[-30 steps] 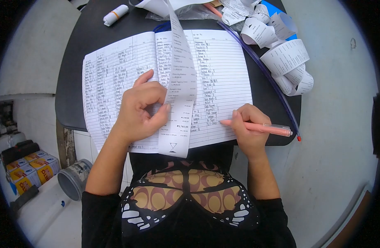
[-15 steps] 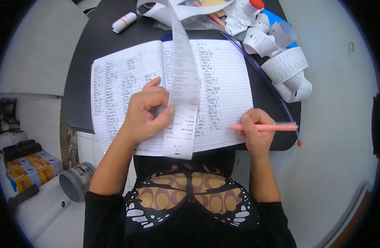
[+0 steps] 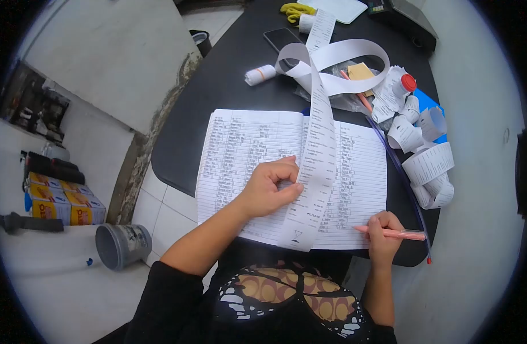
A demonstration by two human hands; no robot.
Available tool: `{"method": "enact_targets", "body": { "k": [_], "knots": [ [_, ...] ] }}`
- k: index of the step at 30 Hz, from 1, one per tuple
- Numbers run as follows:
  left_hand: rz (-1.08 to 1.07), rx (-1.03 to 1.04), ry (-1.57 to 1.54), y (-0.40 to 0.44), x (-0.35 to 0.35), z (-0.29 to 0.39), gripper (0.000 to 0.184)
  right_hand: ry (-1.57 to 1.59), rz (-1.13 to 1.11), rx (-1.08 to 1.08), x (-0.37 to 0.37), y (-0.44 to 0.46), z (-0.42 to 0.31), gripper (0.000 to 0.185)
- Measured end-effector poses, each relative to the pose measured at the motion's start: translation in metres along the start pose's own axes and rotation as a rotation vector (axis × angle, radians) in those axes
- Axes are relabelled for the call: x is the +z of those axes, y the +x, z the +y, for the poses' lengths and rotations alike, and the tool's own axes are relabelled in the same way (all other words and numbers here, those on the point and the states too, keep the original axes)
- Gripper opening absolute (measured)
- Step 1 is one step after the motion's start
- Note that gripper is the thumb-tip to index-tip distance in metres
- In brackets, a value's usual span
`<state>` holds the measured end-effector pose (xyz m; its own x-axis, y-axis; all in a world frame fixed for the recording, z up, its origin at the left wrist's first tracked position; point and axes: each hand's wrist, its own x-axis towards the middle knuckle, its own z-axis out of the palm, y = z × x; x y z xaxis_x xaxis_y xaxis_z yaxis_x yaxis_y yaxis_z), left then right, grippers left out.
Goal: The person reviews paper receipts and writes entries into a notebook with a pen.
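An open lined notebook (image 3: 246,149) with handwritten columns lies on the black table (image 3: 217,74). Across its middle runs a long printed receipt (image 3: 315,166), which loops up and back over the tabletop. The receipt's left edge is pinched between the thumb and a finger of my left hand (image 3: 272,186), which rests over the left page. My right hand (image 3: 385,236) grips a pink pen (image 3: 398,234) at the lower right of the right page, the tip close to the paper beside the written list.
Curled receipts (image 3: 427,166) and a red-capped container (image 3: 407,83) sit at the right. Behind the notebook are a rolled paper (image 3: 260,74), a phone (image 3: 282,39), yellow gloves (image 3: 297,10) and a dark device (image 3: 409,23). A bucket (image 3: 123,245) stands at the lower left.
The camera view has shifted, so the notebook and hands appear lower and farther right, and more of the table's far side shows. Both hands keep their holds.
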<state>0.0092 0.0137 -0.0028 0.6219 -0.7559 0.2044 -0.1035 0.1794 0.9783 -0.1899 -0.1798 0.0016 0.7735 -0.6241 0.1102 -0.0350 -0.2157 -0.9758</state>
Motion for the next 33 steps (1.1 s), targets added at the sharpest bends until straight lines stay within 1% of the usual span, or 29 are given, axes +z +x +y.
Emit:
{"method": "enact_targets", "body": {
  "k": [4, 7, 10, 13, 14, 17, 18, 21, 25, 30, 33],
  "knots": [
    [-0.009, -0.024, -0.009, -0.001, -0.002, 0.003, 0.009, 0.056, 0.015, 0.005, 0.002, -0.001, -0.003, 0.022],
    [-0.006, -0.069, -0.042, -0.002, -0.005, -0.001, 0.009, 0.285, 0.041, 0.011, 0.016, -0.001, -0.013, 0.018],
    [0.04, -0.117, -0.107, -0.002, -0.001, 0.006, 0.01, 0.23, -0.01, -0.062, 0.037, 0.007, -0.031, 0.017],
    [0.054, -0.107, -0.118, -0.002, -0.001, 0.004, 0.01, 0.173, -0.133, -0.076, 0.05, 0.015, -0.028, 0.016],
    [0.048, -0.106, -0.109, -0.002, -0.002, 0.003, 0.01, 0.229, -0.197, -0.01, 0.053, 0.017, -0.03, 0.018],
    [0.035, -0.106, -0.088, -0.002, -0.004, 0.002, 0.01, 0.189, -0.157, -0.1, 0.075, 0.026, -0.036, 0.029],
    [0.032, -0.106, -0.087, -0.003, -0.003, 0.002, 0.01, 0.224, -0.176, -0.029, 0.079, 0.028, -0.043, 0.036],
    [0.048, -0.127, -0.099, -0.003, -0.003, 0.004, 0.01, 0.252, -0.192, -0.037, 0.087, 0.033, -0.04, 0.034],
    [0.07, -0.19, -0.147, -0.004, -0.003, 0.008, 0.011, 0.27, -0.15, -0.037, 0.093, 0.036, -0.043, 0.032],
    [0.041, -0.124, -0.165, -0.003, -0.001, 0.012, 0.017, 0.329, -0.11, -0.05, 0.096, 0.038, -0.038, 0.031],
    [0.053, -0.083, -0.197, -0.002, 0.002, 0.011, 0.019, 0.299, -0.087, -0.065, 0.096, 0.039, -0.041, 0.03]
  ]
}}
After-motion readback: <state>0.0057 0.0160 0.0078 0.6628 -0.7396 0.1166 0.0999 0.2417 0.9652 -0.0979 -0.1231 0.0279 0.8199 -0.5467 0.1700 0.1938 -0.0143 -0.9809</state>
